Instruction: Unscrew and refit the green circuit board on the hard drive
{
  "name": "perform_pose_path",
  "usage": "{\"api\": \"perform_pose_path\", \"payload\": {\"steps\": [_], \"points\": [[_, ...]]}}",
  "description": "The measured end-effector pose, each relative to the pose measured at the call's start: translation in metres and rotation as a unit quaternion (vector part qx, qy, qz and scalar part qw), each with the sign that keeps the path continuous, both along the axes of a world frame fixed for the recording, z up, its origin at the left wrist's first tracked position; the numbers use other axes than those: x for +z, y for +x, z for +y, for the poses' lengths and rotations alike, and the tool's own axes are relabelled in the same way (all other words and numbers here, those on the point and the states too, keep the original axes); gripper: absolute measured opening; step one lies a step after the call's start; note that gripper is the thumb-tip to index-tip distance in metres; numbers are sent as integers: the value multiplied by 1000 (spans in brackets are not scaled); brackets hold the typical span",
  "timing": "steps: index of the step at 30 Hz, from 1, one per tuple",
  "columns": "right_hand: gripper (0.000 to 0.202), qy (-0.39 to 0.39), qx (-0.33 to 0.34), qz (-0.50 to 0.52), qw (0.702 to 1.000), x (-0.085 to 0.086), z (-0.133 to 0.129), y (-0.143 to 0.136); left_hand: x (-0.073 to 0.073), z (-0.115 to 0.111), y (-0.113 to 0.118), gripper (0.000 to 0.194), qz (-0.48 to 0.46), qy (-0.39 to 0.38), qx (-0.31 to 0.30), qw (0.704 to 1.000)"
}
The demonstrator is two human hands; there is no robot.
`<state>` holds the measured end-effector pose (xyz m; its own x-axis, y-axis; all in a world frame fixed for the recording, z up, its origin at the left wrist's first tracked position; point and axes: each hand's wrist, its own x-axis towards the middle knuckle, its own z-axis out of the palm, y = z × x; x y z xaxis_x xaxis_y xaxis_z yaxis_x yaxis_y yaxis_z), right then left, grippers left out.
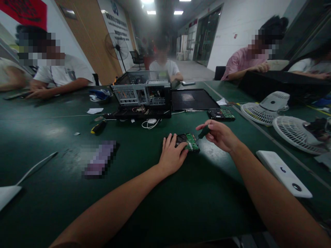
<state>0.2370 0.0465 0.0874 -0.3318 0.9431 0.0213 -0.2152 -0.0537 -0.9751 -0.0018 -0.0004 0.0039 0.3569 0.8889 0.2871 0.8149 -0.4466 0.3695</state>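
A hard drive (190, 144) lies on the green table with its green circuit board facing up. Across its left part rests my left hand (172, 153), fingers over the casing and thumb near the board, gripping it against the table. My right hand (219, 135) is closed around the dark handle of a small screwdriver (204, 132). The screwdriver slants down to the left, its tip at the right side of the board; whether it sits in a screw is too small to tell. A second hard drive (221, 114) with its board showing lies farther back on the right.
Behind the drive stands an opened computer case (142, 93), beside a black side panel (193, 99). A yellow-black screwdriver (98, 127) and a blurred phone-like object (100, 159) lie left. On the right are white fan parts (297, 132) and a white device (284, 173). Several people sit around.
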Motion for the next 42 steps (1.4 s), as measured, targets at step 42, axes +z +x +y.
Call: {"api": "perform_pose_path", "payload": {"steps": [42], "points": [[27, -20, 120, -34, 992, 12, -10, -5, -1, 0, -1, 34, 2, 5, -2, 1000]]}}
